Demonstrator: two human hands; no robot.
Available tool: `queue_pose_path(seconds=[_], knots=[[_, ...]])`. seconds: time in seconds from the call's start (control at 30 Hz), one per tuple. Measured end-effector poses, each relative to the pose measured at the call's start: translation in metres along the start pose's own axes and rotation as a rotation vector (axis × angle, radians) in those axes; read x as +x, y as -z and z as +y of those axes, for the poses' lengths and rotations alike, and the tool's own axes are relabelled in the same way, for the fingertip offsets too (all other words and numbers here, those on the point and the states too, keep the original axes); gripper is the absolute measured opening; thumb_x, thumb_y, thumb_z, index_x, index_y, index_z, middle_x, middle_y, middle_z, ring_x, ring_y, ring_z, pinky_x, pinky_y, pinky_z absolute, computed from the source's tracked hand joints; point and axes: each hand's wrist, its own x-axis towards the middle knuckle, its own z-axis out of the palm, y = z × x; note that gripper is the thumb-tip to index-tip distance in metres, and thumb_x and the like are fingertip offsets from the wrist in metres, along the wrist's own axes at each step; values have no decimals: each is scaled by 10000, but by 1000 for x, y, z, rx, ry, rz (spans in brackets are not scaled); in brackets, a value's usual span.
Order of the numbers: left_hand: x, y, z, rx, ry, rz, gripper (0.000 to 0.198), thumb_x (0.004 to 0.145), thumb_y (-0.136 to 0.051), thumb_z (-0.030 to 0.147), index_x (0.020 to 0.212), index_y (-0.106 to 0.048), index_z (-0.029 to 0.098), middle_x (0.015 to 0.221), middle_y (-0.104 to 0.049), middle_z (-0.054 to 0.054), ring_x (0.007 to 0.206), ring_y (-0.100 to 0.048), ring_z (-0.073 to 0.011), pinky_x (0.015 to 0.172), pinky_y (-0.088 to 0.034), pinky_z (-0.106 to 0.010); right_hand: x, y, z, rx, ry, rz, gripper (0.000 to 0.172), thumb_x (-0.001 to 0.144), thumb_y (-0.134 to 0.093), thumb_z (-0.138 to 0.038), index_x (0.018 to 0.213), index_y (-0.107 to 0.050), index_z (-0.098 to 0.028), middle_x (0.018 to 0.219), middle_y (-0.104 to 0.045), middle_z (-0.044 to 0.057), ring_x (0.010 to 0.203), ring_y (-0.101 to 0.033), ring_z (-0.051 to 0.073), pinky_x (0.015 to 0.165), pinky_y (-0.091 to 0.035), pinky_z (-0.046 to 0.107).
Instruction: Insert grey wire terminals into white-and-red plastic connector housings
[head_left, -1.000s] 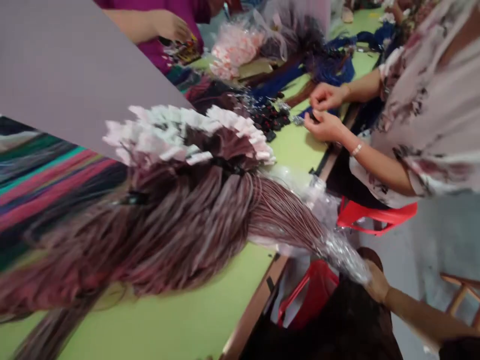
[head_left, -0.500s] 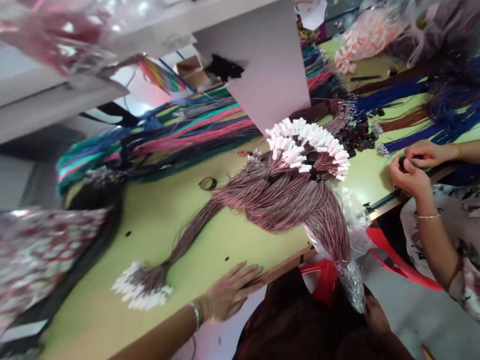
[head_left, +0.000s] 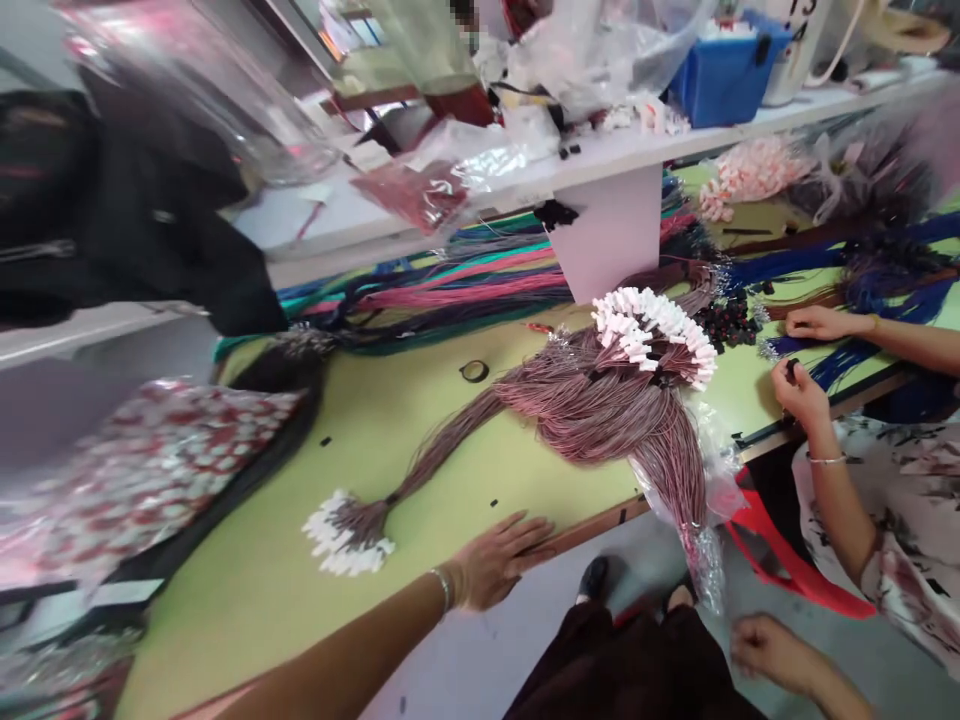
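Note:
My left hand (head_left: 501, 562) lies flat on the front edge of the green table (head_left: 300, 560), fingers stretched out, holding nothing. My right hand (head_left: 763, 649) hangs below the table over my dark lap, fingers curled; nothing shows in it. A big bundle of pink-brown cords (head_left: 600, 405) with white tags (head_left: 654, 328) lies on the table. Its plastic-wrapped end (head_left: 705, 560) droops over the edge, apart from my right hand. A thinner branch of cords ends in more white tags (head_left: 345, 525) near my left hand.
A person in a flowered top works at the right, hands (head_left: 806, 385) on small dark pieces. Coloured cord bundles (head_left: 450, 290) lie along the back. A white shelf (head_left: 525, 180) carries bags and a blue box (head_left: 720, 60). A red stool (head_left: 795, 570) stands below.
The view has pulled back and up from the cords. My right hand has let go of the plastic-wrapped cord end and dropped lower. My left hand came to rest on the table edge.

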Motion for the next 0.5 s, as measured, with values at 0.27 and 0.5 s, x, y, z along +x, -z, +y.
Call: queue_pose_path(seconds=[0.27,0.5], knots=[[0,8,10,5,-47,42,732,710,-630,285,1401,-390,269,1453,-411,-126,1323,-384,-318,1096,-262,-528,-2,7,-82,1615,-515,-754,337,751,-635,-498,829,-642,-171,674,-636,23,618,-581,131,601,-474,262],[38,128,10,89,-102,561,354,908,-387,175,1233,-527,159,1160,-610,-156,1083,-558,-242,928,-456,-427,69,-32,-123,1504,-978,-522,247,725,-710,-371,778,-613,-150,727,-646,37,625,-602,114,619,-503,250]])
